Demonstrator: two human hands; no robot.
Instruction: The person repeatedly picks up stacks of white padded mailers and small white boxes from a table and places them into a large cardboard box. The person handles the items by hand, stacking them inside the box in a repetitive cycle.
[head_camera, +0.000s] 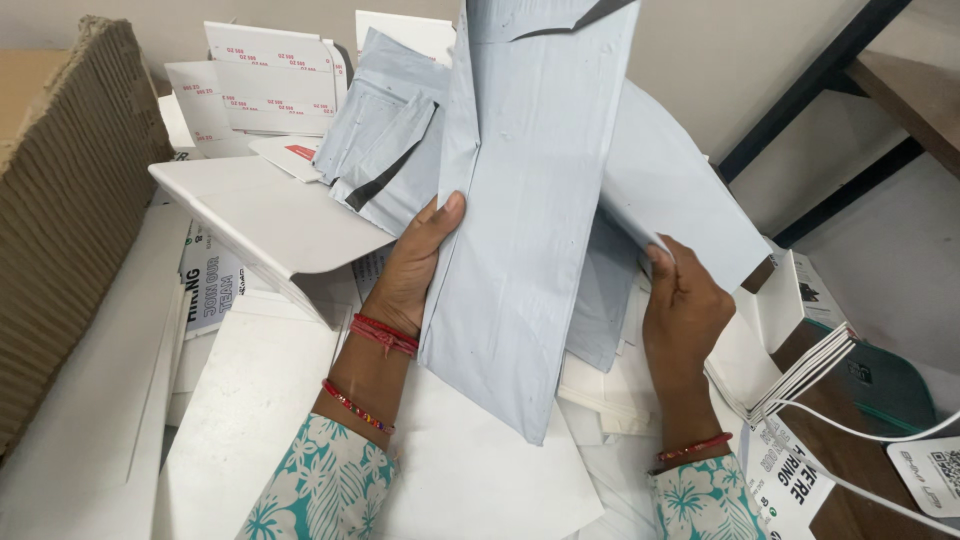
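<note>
Pale grey plastic throughout the upper middle: a tall mailer bag (530, 200) held upright, seam running down its back, lower corner hanging over white flat sheets (300, 400). Gripped along its left edge by the left hand (410, 270), thumb pressed on the face, fingers hidden behind. Closed on a second grey mailer (680, 190) by the right hand (685, 310), fingers curled over its lower edge, just beside the tall bag. More grey mailers (385, 140) stacked behind, one with a dark adhesive strip. White folded cartons (265, 215) to the left, red-printed white flat boxes (270, 75) leaning at the back. Brown corrugated cardboard (70, 190) along the far left. At lower right, white card tags (790, 480) with black print, white cords, a small white box (795, 300), and a brown surface (850, 450) beneath. Red thread bands on both wrists, floral teal sleeves below.
</note>
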